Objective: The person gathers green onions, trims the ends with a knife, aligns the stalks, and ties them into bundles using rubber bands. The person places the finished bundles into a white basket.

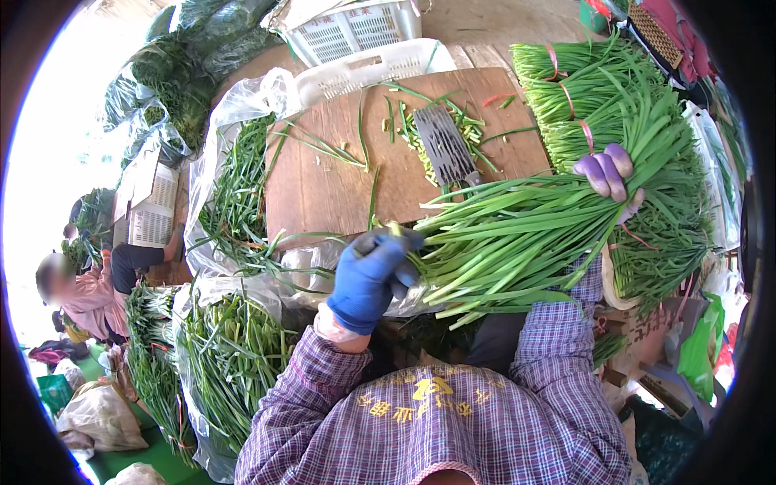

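Observation:
My right hand (609,176), in a purple and grey glove, grips a large loose bunch of green garlic chives (515,236) by its leafy part, at the right of the wooden board (327,200). The pale stem ends fan out to the left. At those ends is my left hand (379,267) in a blue and dark glove, its fingers bent around a few stems. A cleaver (445,145) with a dark-streaked blade lies on the board over cut stem pieces (470,130). Stray leaves are scattered across the wood.
Tied chive bundles (564,103) are stacked right of the board. Plastic bags of loose greens (236,188) and longer stalks (236,357) stand at the left. White plastic crates (357,33) stand beyond the board. Another person (91,297) sits at the far left.

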`<state>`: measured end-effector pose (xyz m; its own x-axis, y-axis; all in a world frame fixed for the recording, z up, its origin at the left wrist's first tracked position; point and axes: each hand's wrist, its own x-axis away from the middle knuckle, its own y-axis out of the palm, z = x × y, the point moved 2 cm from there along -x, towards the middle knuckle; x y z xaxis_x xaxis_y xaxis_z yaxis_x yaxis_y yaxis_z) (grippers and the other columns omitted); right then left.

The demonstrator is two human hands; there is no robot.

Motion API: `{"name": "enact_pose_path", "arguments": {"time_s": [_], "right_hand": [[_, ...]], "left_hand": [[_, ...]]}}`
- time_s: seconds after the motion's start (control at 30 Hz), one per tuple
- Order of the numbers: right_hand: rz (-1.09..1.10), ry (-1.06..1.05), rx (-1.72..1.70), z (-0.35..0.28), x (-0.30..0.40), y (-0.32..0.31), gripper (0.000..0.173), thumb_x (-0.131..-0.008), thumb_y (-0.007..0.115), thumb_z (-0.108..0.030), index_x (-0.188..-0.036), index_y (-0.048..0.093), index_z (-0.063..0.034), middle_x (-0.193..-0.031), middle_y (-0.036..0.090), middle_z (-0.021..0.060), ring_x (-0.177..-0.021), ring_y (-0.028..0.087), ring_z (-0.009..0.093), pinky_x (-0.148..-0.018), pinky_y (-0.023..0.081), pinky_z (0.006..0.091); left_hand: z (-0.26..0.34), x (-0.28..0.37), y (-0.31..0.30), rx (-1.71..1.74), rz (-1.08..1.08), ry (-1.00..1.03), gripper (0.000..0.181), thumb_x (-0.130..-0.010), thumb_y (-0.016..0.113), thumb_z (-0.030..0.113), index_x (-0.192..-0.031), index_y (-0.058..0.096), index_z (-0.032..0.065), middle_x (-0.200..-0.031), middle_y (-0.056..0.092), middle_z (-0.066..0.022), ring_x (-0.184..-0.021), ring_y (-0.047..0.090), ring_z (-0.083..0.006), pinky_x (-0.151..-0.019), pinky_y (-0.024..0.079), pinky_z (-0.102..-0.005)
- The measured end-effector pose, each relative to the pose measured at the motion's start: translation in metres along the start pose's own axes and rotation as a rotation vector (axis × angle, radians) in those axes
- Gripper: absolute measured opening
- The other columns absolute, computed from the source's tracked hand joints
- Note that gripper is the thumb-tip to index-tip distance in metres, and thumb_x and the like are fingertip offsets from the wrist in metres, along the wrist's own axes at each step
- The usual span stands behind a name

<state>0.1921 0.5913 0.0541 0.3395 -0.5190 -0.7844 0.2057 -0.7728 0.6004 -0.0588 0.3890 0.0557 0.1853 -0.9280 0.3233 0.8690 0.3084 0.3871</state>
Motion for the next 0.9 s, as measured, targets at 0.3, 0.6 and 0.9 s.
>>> {"name": "enact_pose_path", "arguments": {"time_s": [0.3,0.6,0.9], "right_hand": [[-0.157,0.159,-0.049,-0.017,-0.013,0.011,0.025,-0.077,0.07,-0.012,-0.088,0.047,-0.0098,-0.071,0.058,0.0025,-0.081,0.052,0.019,-0.086,0.045,0.0291],[-0.186,0.17,-0.077,-0.007,-0.029,0.038,0.025,-0.073,0.072,-0.008,-0.086,0.051,-0.0069,-0.068,0.061,0.0049,-0.073,0.054,0.019,-0.077,0.047,0.0259],[-0.117,0.076,-0.032,-0.025,-0.023,0.033,0.014,-0.071,0.07,-0.001,-0.076,0.057,-0.0023,-0.069,0.066,0.013,-0.065,0.063,0.021,-0.068,0.053,0.0263]], "left_hand": [[-0.012,-0.006,-0.061,0.13,0.233,0.061,0.03,-0.093,0.053,0.027,-0.107,0.061,0.0009,-0.066,0.058,-0.0019,-0.05,0.047,-0.0102,-0.051,0.039,-0.0251],[-0.017,0.005,-0.022,-0.141,-0.287,-0.105,0.043,-0.084,0.067,0.014,-0.122,0.054,-0.0022,-0.105,0.062,-0.0036,-0.09,0.057,-0.0088,-0.084,0.046,-0.0239],[-0.022,0.004,-0.012,-0.099,0.047,-0.152,0.021,-0.085,0.065,0.021,-0.089,0.065,0.0005,-0.07,0.063,-0.0048,-0.059,0.057,-0.011,-0.056,0.047,-0.0227]]}}
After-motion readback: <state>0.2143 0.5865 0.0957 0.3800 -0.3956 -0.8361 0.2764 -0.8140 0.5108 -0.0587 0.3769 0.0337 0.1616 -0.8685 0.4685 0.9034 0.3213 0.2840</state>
